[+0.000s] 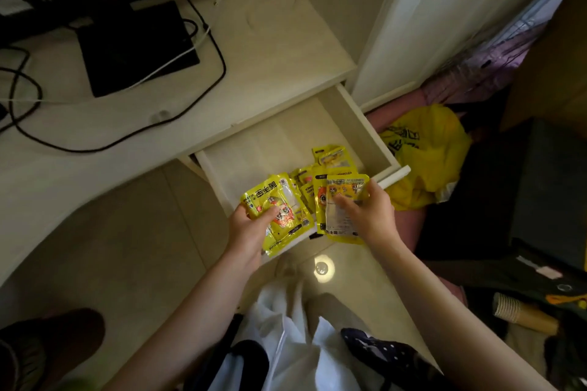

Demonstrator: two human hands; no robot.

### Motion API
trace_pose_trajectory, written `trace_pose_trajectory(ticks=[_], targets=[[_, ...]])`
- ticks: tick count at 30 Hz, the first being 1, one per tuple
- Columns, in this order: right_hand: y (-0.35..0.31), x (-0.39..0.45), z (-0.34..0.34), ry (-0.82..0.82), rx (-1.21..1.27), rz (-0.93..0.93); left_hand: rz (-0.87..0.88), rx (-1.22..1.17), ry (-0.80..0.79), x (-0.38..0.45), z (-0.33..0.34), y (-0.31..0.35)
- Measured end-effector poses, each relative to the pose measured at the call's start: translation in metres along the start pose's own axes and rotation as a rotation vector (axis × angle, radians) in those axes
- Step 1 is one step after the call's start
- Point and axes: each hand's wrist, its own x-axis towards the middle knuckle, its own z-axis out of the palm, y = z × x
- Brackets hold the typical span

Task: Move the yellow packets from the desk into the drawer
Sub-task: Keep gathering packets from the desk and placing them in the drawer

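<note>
Yellow packets fill both of the person's hands above the pulled-out drawer [374,140] of a pale desk [270,67]. The left hand [251,232] grips one printed packet [279,209] by its lower edge, thumb curled across the front and the fingers hidden behind it; the packet tilts over the drawer's near-left corner. The right hand [365,213] holds a second packet [344,200] from its right side, fingers curled over the face, with another packet just behind it in the same grip. More yellow packets [330,157] lie loose on the drawer floor, near its front right part, partly covered by the held ones. On the desk sit a black monitor base [133,47] and looping black cables [95,140]. A yellow plastic bag [425,149] lies on the floor just right of the drawer front.
</note>
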Motion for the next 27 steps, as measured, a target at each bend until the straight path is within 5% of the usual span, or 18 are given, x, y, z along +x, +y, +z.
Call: trace_pose_trajectory(ticks=[15, 27], targets=[[-0.022, 0.204, 0.029, -0.229, -0.141, 0.024, -0.217, -0.040, 0.240, 0.149, 0.089, 0.010], [-0.006, 0.284, 0.078, -0.357, -0.202, 0.074, -0.290, 0.001, 0.356, 0.216, 0.105, -0.006]])
